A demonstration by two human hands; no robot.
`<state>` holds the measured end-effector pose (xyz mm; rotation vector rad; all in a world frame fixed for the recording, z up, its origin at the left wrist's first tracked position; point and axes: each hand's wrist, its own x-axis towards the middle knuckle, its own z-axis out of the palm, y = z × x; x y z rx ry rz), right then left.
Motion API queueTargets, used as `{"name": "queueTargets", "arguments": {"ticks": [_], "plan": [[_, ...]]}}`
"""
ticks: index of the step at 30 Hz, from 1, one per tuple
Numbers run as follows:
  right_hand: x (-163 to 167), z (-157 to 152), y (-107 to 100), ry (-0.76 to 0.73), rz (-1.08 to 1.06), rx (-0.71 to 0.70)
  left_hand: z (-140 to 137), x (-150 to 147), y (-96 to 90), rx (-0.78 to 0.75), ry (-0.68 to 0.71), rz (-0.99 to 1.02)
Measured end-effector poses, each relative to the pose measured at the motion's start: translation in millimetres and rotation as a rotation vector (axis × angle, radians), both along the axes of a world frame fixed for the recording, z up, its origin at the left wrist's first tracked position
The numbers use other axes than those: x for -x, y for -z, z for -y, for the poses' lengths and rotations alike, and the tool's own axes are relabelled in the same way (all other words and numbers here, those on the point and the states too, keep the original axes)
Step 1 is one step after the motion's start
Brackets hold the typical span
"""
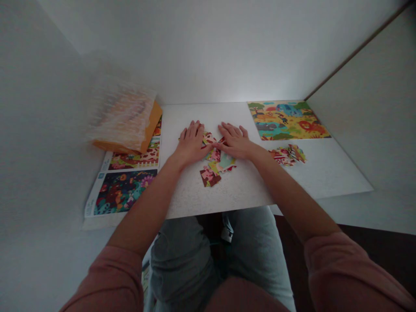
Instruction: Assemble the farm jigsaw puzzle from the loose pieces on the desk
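Observation:
A loose pile of colourful jigsaw puzzle pieces (212,167) lies at the middle of the white table. My left hand (192,141) rests flat on the pile's left side, fingers stretched out. On its right side lies my right hand (234,141), palm down with the fingers spread. Both thumbs come close together over the pieces. Some of the pieces are hidden under the palms. A brown and pink piece (209,177) sits at the pile's near edge.
Another heap of puzzle pieces (288,155) lies beside my right forearm. Behind it is an animal picture sheet (287,120). At left, a plastic-wrapped orange box (130,125) stands on a printed picture sheet (125,190). White walls border the table (240,195).

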<state>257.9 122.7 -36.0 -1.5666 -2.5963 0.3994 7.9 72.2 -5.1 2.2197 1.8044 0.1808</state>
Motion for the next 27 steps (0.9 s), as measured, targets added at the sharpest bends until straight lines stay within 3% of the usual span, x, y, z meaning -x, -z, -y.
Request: {"name": "queueTargets", "arguments": {"ticks": [6,8,11,15,22,27], "plan": [[6.2,-2.1,-5.6,-0.248,-0.151,-0.036,-13.7,23.0,9.9,-0.010,-0.201,-0.037],[7.8,-1.5,-5.1,-0.319,-0.144,-0.002,-16.3,25.5,13.4,0.012,-0.176,-0.026],[6.5,-4.7,-2.1,-0.268,-0.112,0.001,-18.1,28.0,15.6,0.011,-0.089,-0.006],[-2.6,-7.7,-0.4,-0.159,-0.108,-0.037,-20.0,39.0,14.3,-0.002,-0.179,-0.035],[-17.5,-7.8,-9.2,-0.272,-0.109,0.015,-26.6,49.1,19.6,-0.058,-0.221,-0.001],[-23.9,-12.5,-3.7,-0.293,-0.117,0.020,-24.7,37.3,19.7,-0.084,-0.051,0.048]]}}
